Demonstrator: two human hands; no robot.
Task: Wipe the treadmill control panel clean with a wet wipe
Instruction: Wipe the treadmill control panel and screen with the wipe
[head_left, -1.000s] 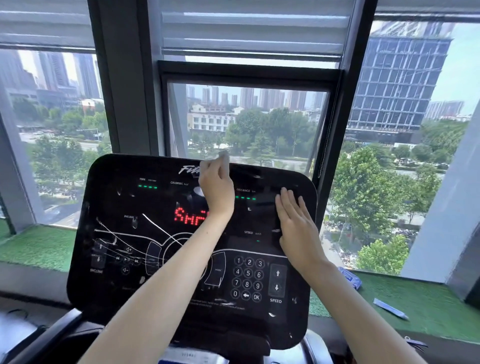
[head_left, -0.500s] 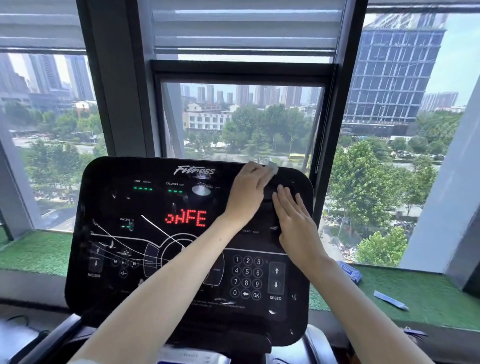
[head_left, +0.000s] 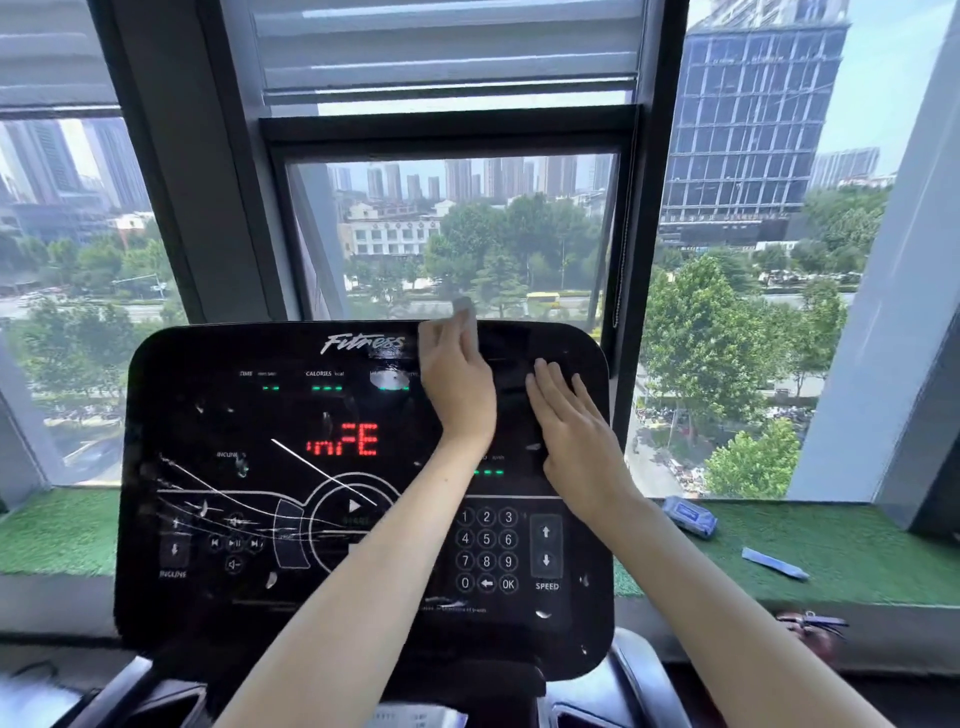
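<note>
Setting: window-side gym spot, city towers and trees behind the glass, green artificial turf (head_left: 857, 551) on the sill.
Nearest: two bare forearms reach up from 6 o'clock toward the treadmill control panel (head_left: 249, 519), a glossy black console with scuffed markings.
Keypad: number keys (head_left: 487, 550) and SPEED arrows at 5 o'clock on the panel, untouched now.
Display: red LED readout (head_left: 345, 440) at panel centre, lit.
Right hand (head_left: 576, 436): flat on the panel at 2 o'clock, fingers straight and close together, holding nothing, apparently bracing.
Left hand (head_left: 457, 387): at 12 o'clock by the top edge, fingers curled on the wet wipe (head_left: 464, 318), which sticks up past the rim.
Sill: blue wipes pack (head_left: 691, 515) at 3 o'clock, a small blue strip (head_left: 774, 563) beyond it.
Progress: top right being wiped; the lower left looks undone.
Risk: pressure from the palm or wipe could trigger keys while the console is powered; excess moisture could seep around buttons; the wipe could slip over the top edge.
</note>
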